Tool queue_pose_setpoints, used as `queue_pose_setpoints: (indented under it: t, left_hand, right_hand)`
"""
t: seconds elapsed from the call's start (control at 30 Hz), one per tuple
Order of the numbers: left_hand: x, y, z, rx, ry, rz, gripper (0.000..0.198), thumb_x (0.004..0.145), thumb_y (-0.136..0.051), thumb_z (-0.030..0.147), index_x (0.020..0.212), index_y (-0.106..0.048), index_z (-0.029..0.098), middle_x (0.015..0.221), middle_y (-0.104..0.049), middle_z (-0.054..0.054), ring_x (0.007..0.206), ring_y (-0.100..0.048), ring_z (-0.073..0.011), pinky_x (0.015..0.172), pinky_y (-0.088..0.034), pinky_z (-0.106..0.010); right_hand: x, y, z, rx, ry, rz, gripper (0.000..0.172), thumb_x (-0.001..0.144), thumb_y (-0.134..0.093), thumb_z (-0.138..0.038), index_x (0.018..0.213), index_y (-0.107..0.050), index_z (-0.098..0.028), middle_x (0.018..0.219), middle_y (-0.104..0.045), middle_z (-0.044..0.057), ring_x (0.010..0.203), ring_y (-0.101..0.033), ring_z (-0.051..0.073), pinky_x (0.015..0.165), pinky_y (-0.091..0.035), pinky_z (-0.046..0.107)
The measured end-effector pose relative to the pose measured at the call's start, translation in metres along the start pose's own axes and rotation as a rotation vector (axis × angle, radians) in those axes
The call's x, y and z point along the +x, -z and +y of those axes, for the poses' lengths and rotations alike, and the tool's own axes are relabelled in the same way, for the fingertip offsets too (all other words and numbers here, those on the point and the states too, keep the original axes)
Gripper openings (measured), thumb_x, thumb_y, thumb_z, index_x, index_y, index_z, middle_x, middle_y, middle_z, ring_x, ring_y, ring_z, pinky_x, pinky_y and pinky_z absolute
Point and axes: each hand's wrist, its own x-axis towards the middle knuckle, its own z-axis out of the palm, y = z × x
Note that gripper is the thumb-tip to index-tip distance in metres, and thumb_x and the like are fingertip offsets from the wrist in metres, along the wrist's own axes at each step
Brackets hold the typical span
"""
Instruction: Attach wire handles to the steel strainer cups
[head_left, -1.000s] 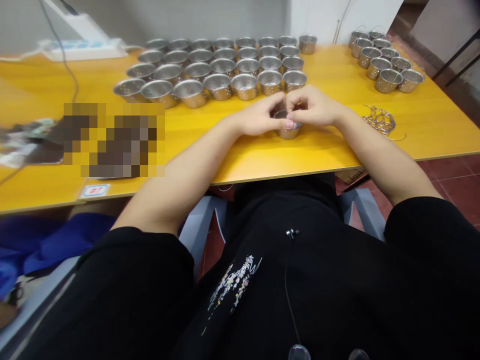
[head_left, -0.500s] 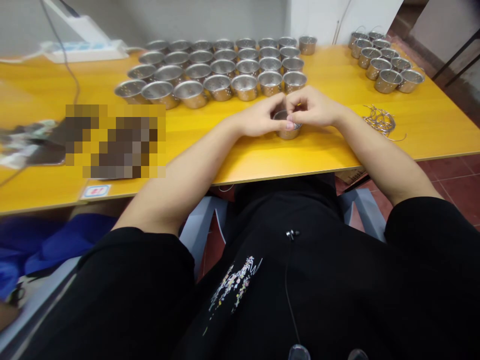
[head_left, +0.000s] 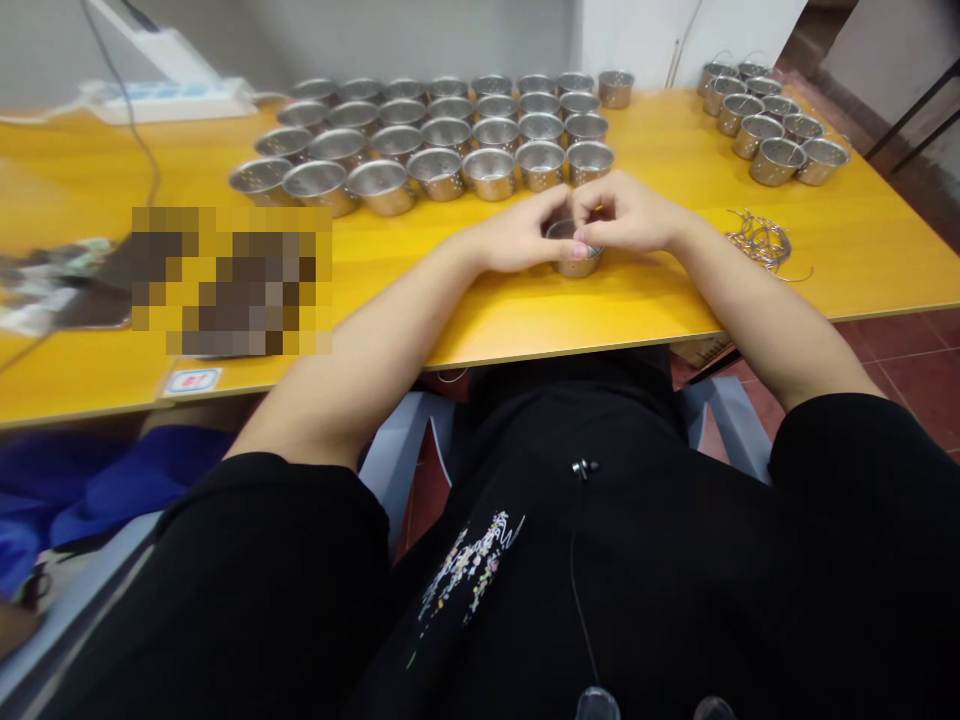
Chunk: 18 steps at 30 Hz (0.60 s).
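A small perforated steel cup [head_left: 576, 268] stands upright on the yellow table in front of me. My left hand [head_left: 523, 232] curls round its left side, thumb at the near rim and fingers behind. From the other side, my right hand [head_left: 626, 215] is closed in a pinch over the rim, its fingertips meeting my left thumb. Whatever lies between the right fingertips is too small and covered to make out. To the right of my right forearm sits a tangle of thin bent metal wires [head_left: 761, 243].
Rows of similar perforated cups [head_left: 381, 187] fill the table's back. At the far right, several cups [head_left: 778, 162] have thin wire handles. A white power strip [head_left: 172, 102] lies back left, near a blurred-out patch [head_left: 247, 290]. A person in blue clothing [head_left: 142, 480] sits at left.
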Motion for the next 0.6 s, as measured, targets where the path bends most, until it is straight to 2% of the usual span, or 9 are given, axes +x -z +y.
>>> queue_pose_setpoints:
  t: [0.27,0.6]
  left_hand:
    - [0.0007,-0.0006,-0.0051,-0.001,0.010,-0.004,0.112,0.069,-0.095,0.125,0.117,-0.071,0.027,0.118,-0.079,-0.012,0.122,-0.079,-0.0448,0.115,-0.066,-0.056]
    - [0.0014,-0.0007,-0.0071,-0.018,-0.002,-0.007,0.108,0.070,-0.097,0.123,0.114,-0.071,0.027,0.114,-0.078,-0.011,0.116,-0.079,-0.0428,0.110,-0.066,-0.056]
  right_hand:
    - [-0.0006,0.0001,-0.0022,0.003,-0.009,-0.001,0.036,0.100,-0.098,-0.032,0.083,-0.068,-0.023,0.080,-0.065,-0.002,0.079,-0.051,0.019,0.074,-0.042,0.032]
    - [-0.0001,0.0003,-0.0015,-0.012,-0.018,0.001,0.034,0.098,-0.097,-0.030,0.081,-0.069,-0.022,0.078,-0.064,-0.002,0.078,-0.051,0.019,0.074,-0.042,0.031]
